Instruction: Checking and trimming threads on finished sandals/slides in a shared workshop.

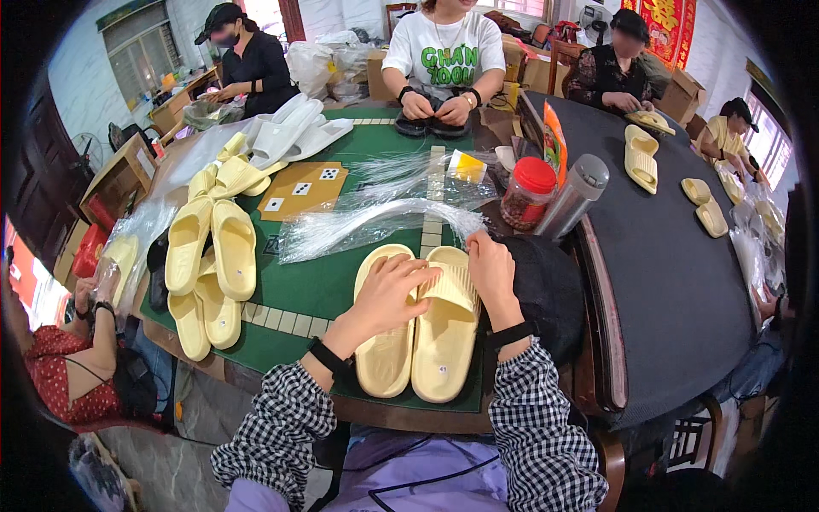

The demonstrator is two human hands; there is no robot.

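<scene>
"Two cream slippers (445, 341) — where exactly do they lie?"

"Side by side at the near edge of the green-topped desk (294, 294), heels toward the person, straps at the far end. A small white sticker (443, 370) sits on the heel of the right one."

"What is the left hand (388, 290) doing?"

"It lies over the straps, its fingers loosely spread, with a gap between thumb and forefinger. They touch the slippers, but no firm hold shows."

"And the right hand (495, 269)?"

"Its fingers are bent inward just beside the right slipper's strap, near the end of a bundle of whitish strands (375, 226). Whether they pinch anything, I can't tell."

"What else is about?"

"To the left, a stack of other cream slippers (232, 243), with white slippers (294, 132) farther back and a tan cardboard piece (333, 186) between them and the strands. To the right, a red-lidded jar (525, 200) stands near a metal flask (576, 196). Across the desk a co-worker (444, 60) has both hands at a pair of black shoes (432, 125) — and a dark-topped desk (657, 282) on the right carries still more cream slippers (641, 158)."
</scene>
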